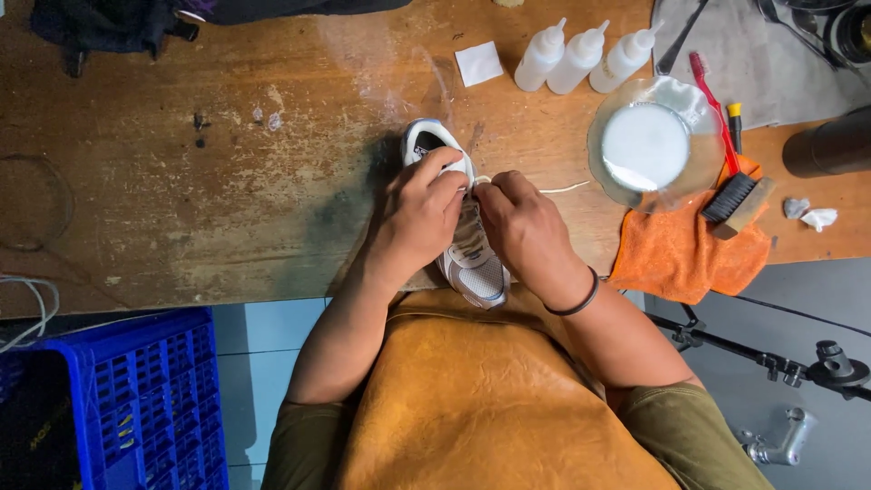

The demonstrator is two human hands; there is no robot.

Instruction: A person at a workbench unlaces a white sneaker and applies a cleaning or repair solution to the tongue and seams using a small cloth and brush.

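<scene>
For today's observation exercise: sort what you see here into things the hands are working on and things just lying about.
In hand:
left hand, holding the shoe
right hand, pinching the lace
white sneaker
white shoelace

Lying about:
three squeeze bottles
bowl of white liquid
red toothbrush
black-bristled brush
orange cloth
blue crate

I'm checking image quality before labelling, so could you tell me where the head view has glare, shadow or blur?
Head view: sharp overall, no motion blur on the left hand or right hand; a dark shadow falls on the wooden table left of the shoe; the white liquid in the clear bowl is nearly blown out; edges look slightly bowed by the wide lens.
</scene>
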